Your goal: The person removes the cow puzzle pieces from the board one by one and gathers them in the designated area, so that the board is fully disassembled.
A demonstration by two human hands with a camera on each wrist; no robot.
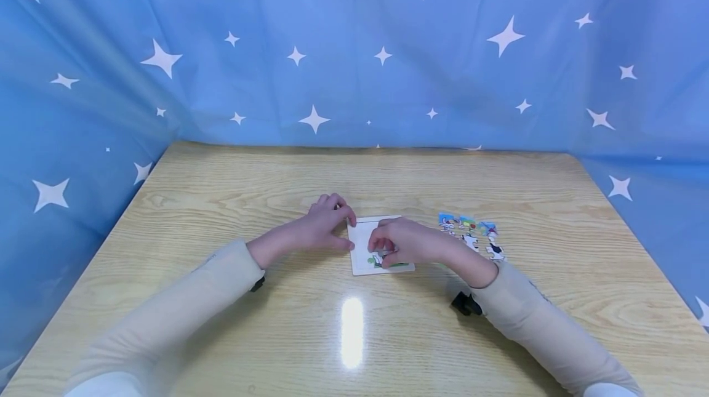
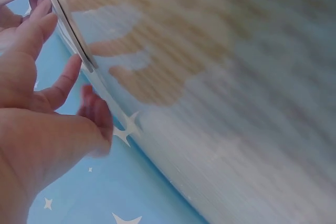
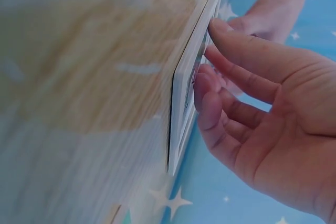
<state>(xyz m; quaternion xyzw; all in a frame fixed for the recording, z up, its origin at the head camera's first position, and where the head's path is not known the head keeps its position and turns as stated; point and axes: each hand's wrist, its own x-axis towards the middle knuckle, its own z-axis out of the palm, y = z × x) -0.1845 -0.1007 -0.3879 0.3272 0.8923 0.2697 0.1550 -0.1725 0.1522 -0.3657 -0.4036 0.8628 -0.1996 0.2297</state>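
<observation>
A white puzzle tray lies flat on the table, with green and dark picture pieces along its near side. Thumb and index fingertips of my left hand touch the tray's left edge, the other fingers loosely bent. Over the right part of the tray is my right hand, its curled fingers and thumb about a small puzzle piece, mostly hidden by the fingers. The right wrist view shows the right hand with its fingertips at the face of the tray.
Several loose puzzle pieces with colourful pictures lie right of the tray, partly behind the right forearm. The wooden table ends at a blue star-patterned curtain. Both wrists bear dark straps.
</observation>
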